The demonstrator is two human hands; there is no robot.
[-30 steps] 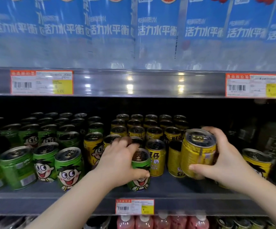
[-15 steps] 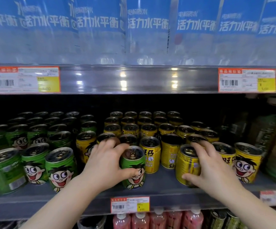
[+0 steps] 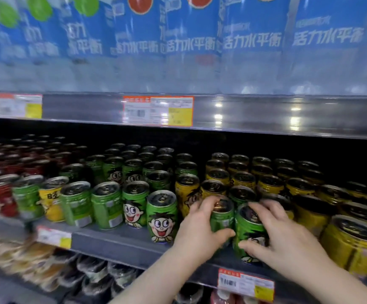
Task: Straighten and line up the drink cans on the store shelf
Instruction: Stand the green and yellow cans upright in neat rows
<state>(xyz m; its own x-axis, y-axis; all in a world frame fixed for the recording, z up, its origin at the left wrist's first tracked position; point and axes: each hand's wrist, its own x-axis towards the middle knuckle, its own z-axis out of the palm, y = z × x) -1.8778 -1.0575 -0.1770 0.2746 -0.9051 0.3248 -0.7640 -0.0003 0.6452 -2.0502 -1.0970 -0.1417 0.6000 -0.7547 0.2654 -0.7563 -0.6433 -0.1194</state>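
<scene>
Our left hand [image 3: 200,229] wraps one green can [image 3: 222,220], fingers over its rim and thumb low on its front. Our right hand [image 3: 287,240] grips a second green can [image 3: 247,234] the same way. The two cans touch each other between the hands, close to the front lip of the shelf [image 3: 121,240].

We judge the main risk to be that lip. A twist or pull toward us could tip either can off the edge, since both hands hold high on the cans. Turning them while they touch could also drag one round with the other. The fingers reaching over the rims sit close to the yellow cans [image 3: 241,194] just behind the hands, and a careless push back could knock that row crooked.

Our hands hide much of both lids and most of the printed faces, so we cannot tell which way either can points. Everything far to the left of the left hand is blurred, and the price tag [image 3: 245,284] below the right hand is unreadable.
</scene>
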